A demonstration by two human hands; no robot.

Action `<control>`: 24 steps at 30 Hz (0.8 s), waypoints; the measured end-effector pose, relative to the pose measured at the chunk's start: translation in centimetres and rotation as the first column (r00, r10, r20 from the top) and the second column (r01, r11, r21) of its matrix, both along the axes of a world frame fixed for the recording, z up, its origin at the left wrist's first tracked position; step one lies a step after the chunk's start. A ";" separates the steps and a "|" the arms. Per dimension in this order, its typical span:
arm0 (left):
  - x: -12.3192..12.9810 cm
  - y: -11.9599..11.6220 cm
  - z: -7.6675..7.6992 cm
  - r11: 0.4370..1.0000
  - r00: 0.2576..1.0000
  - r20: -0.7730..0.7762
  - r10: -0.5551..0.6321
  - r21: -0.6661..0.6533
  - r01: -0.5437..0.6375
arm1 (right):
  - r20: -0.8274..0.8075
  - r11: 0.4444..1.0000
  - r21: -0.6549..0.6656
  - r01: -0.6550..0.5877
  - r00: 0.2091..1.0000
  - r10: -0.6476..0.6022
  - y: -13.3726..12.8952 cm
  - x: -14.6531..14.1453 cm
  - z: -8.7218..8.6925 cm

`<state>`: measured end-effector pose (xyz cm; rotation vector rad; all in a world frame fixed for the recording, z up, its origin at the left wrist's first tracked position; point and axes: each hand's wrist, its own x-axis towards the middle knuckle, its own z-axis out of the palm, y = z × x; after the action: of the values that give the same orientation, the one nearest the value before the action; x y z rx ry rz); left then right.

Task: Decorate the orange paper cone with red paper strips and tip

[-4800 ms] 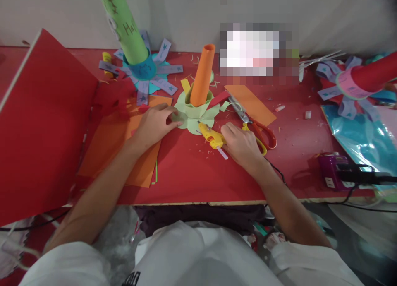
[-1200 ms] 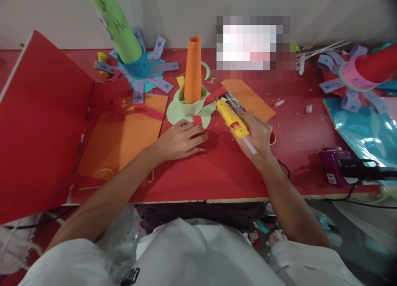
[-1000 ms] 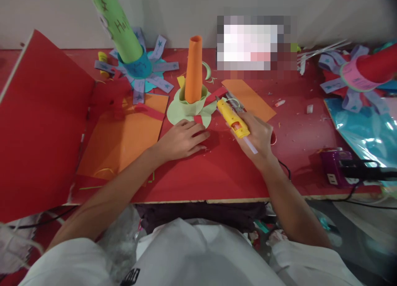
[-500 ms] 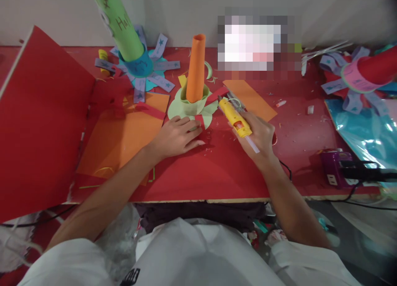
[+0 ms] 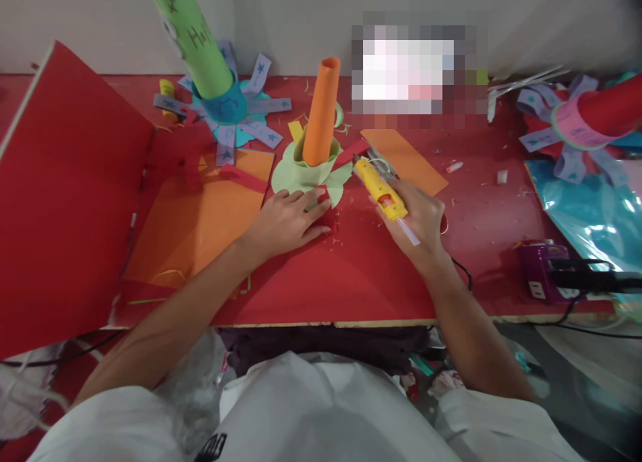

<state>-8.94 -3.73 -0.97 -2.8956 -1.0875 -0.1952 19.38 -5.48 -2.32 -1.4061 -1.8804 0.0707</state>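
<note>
My left hand (image 5: 287,222) rests on the near edge of a pale green flower-shaped paper base (image 5: 285,180). Its fingers are stretched out over a red paper strip (image 5: 324,196) on that base, and the thumb lies apart. An orange paper tube (image 5: 321,114) leans slightly right inside the green paper ring (image 5: 313,173) on the base. Wrapped round a yellow hot glue gun (image 5: 378,189), my right hand (image 5: 418,214) holds it just right of the base. The nozzle points away and left, near another red strip (image 5: 352,154). A glue stick sticks out of its rear.
At the back left, a green tube (image 5: 208,54) stands on a blue base with lilac strips. Orange sheets (image 5: 195,221) lie left, beside an upright red board (image 5: 75,194). On the right are a purple power box (image 5: 544,271), a blue glossy packet (image 5: 592,208) and a red-tube craft (image 5: 612,114).
The orange tube has tilted to the right at its top. My left fingers have shifted slightly over the near red strip. The glue gun stays almost still.
</note>
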 end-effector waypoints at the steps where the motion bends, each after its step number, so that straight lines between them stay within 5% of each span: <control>1: 0.0 0.0 0.0 1.000 1.000 -0.010 0.004 0.004 -0.004 | -0.005 1.000 -0.001 0.000 1.000 0.000 0.0 0.0 0.0; 7: 0.2 -0.2 -0.1 0.999 1.000 -0.006 0.016 0.036 -0.016 | -0.015 1.000 -0.024 -0.005 1.000 0.005 -0.1 -0.1 0.0; 13: 1.3 -0.8 -0.1 0.919 0.911 0.119 0.395 -0.064 -0.390 | 0.016 0.999 -0.048 0.013 1.000 -0.012 -0.2 0.0 0.0; 24: 3.2 -1.5 0.8 0.868 0.889 0.037 0.457 -0.234 -0.437 | 0.029 0.998 -0.056 0.005 1.000 -0.004 -0.5 -0.2 0.3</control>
<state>-5.70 -5.26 -0.14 -2.7241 -1.8698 -0.1984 19.13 -5.94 -1.97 -1.4563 -1.9118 0.1026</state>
